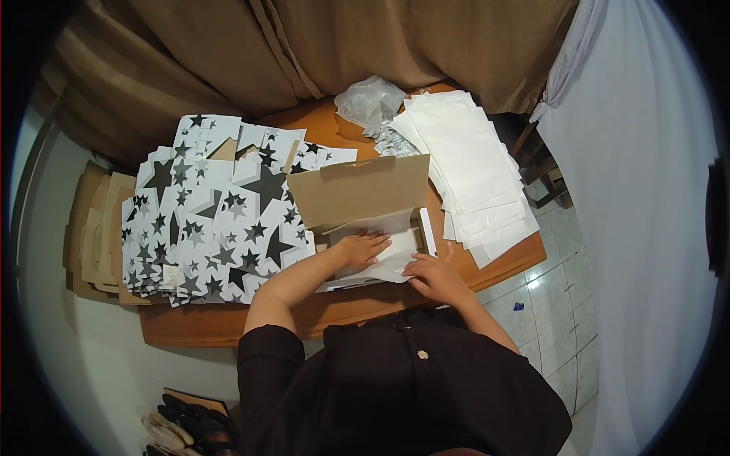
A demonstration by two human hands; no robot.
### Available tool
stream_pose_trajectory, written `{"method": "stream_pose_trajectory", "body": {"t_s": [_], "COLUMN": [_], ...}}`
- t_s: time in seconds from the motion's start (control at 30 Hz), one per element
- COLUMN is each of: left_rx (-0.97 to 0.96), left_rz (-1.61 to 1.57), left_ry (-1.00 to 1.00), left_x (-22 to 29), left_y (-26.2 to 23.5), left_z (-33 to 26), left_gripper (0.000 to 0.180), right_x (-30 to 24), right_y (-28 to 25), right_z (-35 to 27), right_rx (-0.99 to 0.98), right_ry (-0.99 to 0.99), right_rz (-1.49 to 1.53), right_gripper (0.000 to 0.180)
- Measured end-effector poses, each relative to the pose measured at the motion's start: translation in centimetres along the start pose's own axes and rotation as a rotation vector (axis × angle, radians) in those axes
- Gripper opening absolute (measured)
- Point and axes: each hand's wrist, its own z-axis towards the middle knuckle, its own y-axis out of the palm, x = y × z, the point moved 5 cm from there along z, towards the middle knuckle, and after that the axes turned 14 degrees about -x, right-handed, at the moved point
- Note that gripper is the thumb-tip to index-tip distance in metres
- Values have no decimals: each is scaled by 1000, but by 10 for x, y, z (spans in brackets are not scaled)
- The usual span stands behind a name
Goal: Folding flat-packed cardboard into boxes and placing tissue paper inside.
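In front of me an open cardboard box [430,232] stands on the table, its brown lid [361,190] raised at the back. A sheet of white paper [391,261] lies in the box and reaches over its near edge. My left hand [365,249] rests flat on the paper inside, fingers stretched out to the right. At the box's near right corner, my right hand [436,275] has its fingertips on the edge of the paper, the thumb raised apart; whether the fingers grip the sheet is hard to make out.
Flat star-patterned cardboard pieces [220,216] are heaped on the left of the wooden table [228,325]. Stacked white sheets [464,152] lie at the back right, beside a crumpled clear plastic bag [370,102]. Brown curtains [190,61] hang behind; shoes [190,425] sit at the lower left.
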Motion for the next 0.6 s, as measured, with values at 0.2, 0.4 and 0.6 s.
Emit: {"method": "stream_pose_trajectory", "body": {"t_s": [0.2, 0.4, 0.6], "left_rx": [-128, -496, -373], "left_rz": [-282, -873, -979], "left_ry": [56, -77, -55], "left_x": [11, 11, 6], "left_y": [-51, -22, -52], "left_z": [-7, -18, -42], "left_gripper": [45, 36, 51], "right_x": [0, 4, 11], "right_y": [-11, -8, -11], "right_z": [-3, 3, 7], "right_rx": [99, 95, 52], "right_ry": [-22, -43, -8], "right_rz": [13, -24, -48], "right_gripper": [11, 9, 12]}}
